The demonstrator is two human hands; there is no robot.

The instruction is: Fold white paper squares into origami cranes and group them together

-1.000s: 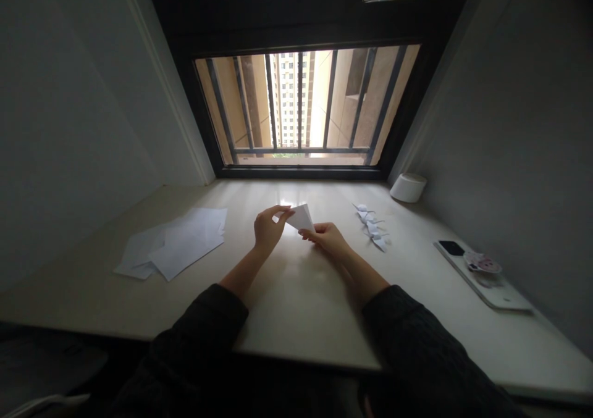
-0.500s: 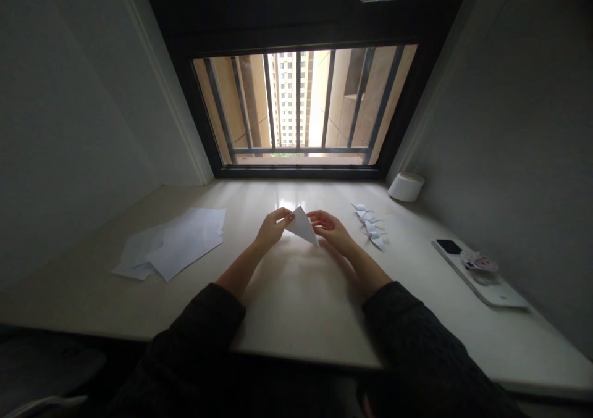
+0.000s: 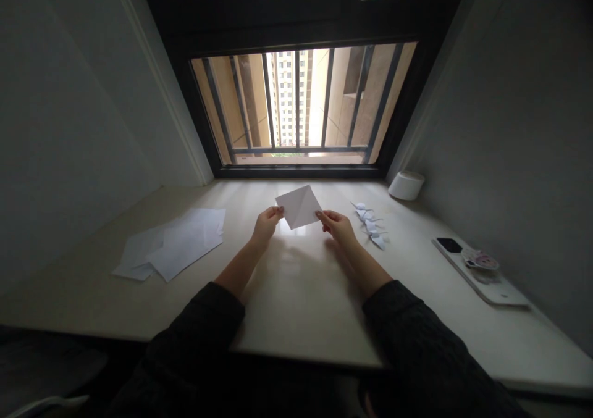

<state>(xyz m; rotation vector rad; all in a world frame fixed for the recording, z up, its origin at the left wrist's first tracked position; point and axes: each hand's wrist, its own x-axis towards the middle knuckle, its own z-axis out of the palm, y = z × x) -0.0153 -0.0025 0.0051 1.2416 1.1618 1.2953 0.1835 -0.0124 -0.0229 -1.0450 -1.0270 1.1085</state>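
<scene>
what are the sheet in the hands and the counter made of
The sheet looks like thin white matte paper, with a crisp crease across it. The counter looks like polished stone or laminate, can't tell which; its glossy top mirrors light from the window.

I'm facing a wide window (image 3: 301, 106) with a thick dark frame (image 3: 301, 172) and metal bars (image 3: 327, 97) across it. Past them, a tall apartment tower (image 3: 283, 97) stands between beige outer walls (image 3: 217, 97). Daylight comes in through the glass, leaving the gray left wall (image 3: 78, 109) and right wall (image 3: 500, 109) dim, with white trim (image 3: 173, 109) along the left corner. The pale surface (image 3: 296, 325) shines beneath the window; below its front edge, it's too dark for me to tell much.
</scene>
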